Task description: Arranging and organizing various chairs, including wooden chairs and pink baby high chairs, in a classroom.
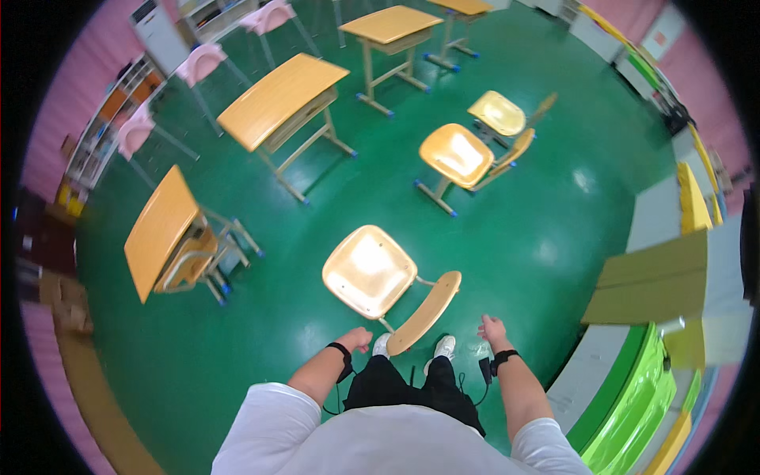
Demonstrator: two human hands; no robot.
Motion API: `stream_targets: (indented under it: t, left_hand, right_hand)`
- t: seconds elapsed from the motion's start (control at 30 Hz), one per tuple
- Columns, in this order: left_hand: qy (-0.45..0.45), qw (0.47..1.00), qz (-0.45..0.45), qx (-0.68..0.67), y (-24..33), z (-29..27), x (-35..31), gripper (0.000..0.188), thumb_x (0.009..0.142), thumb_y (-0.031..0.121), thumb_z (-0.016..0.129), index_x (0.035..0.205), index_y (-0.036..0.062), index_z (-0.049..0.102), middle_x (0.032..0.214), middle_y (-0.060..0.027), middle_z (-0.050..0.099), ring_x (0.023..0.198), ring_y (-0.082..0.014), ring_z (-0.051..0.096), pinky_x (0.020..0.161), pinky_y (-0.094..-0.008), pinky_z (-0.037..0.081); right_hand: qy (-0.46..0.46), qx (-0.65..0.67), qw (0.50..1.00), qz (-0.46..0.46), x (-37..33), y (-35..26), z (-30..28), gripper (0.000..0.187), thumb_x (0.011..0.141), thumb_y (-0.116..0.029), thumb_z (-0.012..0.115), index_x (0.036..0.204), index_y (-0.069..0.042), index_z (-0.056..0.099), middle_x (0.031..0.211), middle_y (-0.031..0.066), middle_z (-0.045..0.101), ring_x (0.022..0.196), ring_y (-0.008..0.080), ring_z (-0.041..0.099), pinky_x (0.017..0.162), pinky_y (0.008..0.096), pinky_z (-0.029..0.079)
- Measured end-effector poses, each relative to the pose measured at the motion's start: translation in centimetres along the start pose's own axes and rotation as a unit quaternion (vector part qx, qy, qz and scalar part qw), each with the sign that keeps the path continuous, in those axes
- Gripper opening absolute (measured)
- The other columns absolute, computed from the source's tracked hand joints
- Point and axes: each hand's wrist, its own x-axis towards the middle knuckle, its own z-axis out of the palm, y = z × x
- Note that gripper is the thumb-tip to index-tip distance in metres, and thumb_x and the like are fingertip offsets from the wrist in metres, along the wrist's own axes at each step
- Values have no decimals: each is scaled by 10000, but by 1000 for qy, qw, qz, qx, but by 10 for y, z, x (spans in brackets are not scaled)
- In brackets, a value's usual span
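A wooden chair (370, 272) with a pale, shiny seat stands just ahead of me, its curved backrest (427, 313) turned toward my body. My left hand (358, 340) hangs left of the backrest, apart from it, with fingers curled in and nothing visible in them. On the other side, my right hand (492, 328) is held out right of the backrest, touching nothing; its thumb stands apart from the loosely bent fingers. Both wrists wear black bands with cables. My white shoes (444, 348) are on the floor close behind the chair.
Two more chairs (457, 155) stand together ahead to the right. Wooden desks (283, 99) are spread over the green floor (546, 261), one at left with a chair (190, 270) beneath. Pink chairs (202, 65) line the far left. Cabinets and a green cover (633, 404) flank the right.
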Motion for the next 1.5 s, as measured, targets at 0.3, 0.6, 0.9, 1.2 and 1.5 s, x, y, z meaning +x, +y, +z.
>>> stream_targets:
  t: [0.3,0.6,0.9,1.2,1.5]
  left_hand:
    - [196,789,-66,-579,123,81,-22,512,914,424,321,1097,5,551,930,-136,620,689,-223,621,625,-301,481]
    - [416,392,-274,-773,116,95,63,313,883,168,352,1081,32,554,1023,-115,596,856,-275,611,632,-412,495]
    - [495,437,-274,-699,127,-54,43,196,814,94,485,886,-28,620,907,-167,644,796,-279,629,618,-360,482]
    - [441,500,-369,-647,131,-241,49,221,818,138,509,970,63,651,953,-145,650,861,-277,641,681,-353,508]
    - [524,564,-263,-581,51,-367,138,241,806,100,495,950,-57,608,922,-208,636,838,-329,634,683,-409,498]
  right_hand:
    - [-12,-135,978,-159,57,-164,51,552,847,-474,404,1209,-59,441,892,149,622,701,253,637,617,379,518]
    - [104,-229,948,-195,58,-169,76,450,869,-382,400,981,13,584,979,276,592,948,403,570,842,456,447]
    - [150,-190,955,-169,71,-249,102,417,882,-310,387,959,54,577,950,278,598,917,413,576,822,458,453]
    - [187,-176,951,-172,120,-410,144,405,885,-268,378,910,75,592,930,288,597,902,417,577,811,461,457]
    - [156,-223,944,-187,139,-605,211,412,895,-266,372,917,71,608,942,280,598,920,413,574,832,459,450]
